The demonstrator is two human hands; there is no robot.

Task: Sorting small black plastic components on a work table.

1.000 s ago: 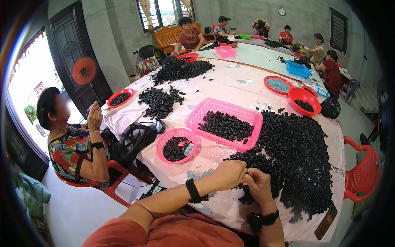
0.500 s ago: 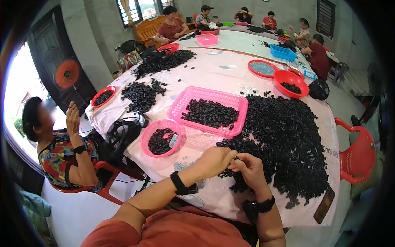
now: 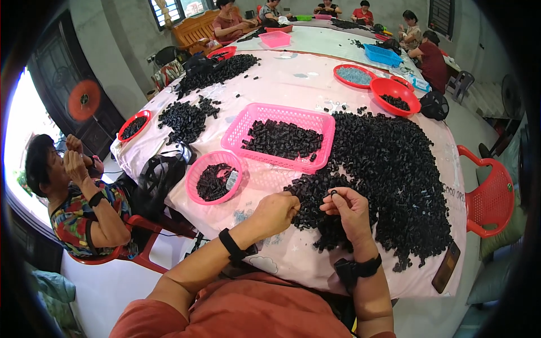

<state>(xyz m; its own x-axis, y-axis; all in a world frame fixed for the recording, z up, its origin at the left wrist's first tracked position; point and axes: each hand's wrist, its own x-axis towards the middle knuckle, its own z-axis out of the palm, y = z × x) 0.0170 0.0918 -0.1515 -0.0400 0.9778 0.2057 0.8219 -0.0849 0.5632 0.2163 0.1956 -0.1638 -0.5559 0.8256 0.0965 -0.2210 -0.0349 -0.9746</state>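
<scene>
My right hand [image 3: 350, 213] pinches a small black ring-shaped piece [image 3: 333, 194] between thumb and forefinger, just above the pile. My left hand [image 3: 275, 214] is closed at the pile's left edge, its fingertips turned down and partly hidden; what they hold, if anything, I cannot make out. A broad heap of small black plastic parts [image 3: 389, 180] spreads ahead of my hands and to their right. Past my left hand stands a round pink basket [image 3: 190, 188] with black pieces and a pale label. Farther off, a rectangular pink basket [image 3: 232, 134] holds many finished-looking black parts.
A phone [image 3: 446, 267] lies at the table's right edge, near a red chair [image 3: 489, 197]. Red bowls [image 3: 414, 107] and a blue basket [image 3: 382, 55] stand farther back. A person [image 3: 93, 208] sits at the left; several others work around the far table.
My hands have come apart: the left moved left, and the right now holds the small black piece alone. The person at left has lowered their hands. The whole view has shifted slightly.
</scene>
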